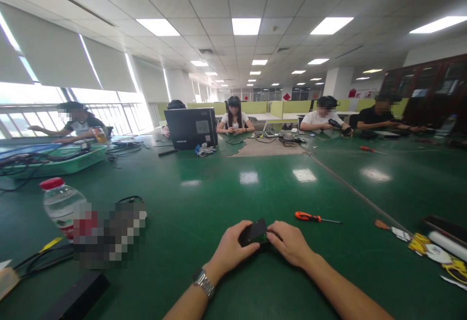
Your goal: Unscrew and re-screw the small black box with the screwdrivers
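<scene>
My left hand (230, 248), with a metal watch on its wrist, and my right hand (290, 243) meet over the green table (204, 203) near its front edge. Together they hold a small flat black device (253, 232), tilted up at its right end. The left hand grips its left side. The right hand's fingers press on its right end. An orange-handled screwdriver (316, 218) lies on the table just beyond and to the right of my right hand.
A water bottle with a red cap (58, 202) stands at the left beside black cables (44, 257). A green basket (62, 162) and a black computer case (191, 127) sit farther back. Loose parts (430, 247) lie at the right. Several people sit along the far edge.
</scene>
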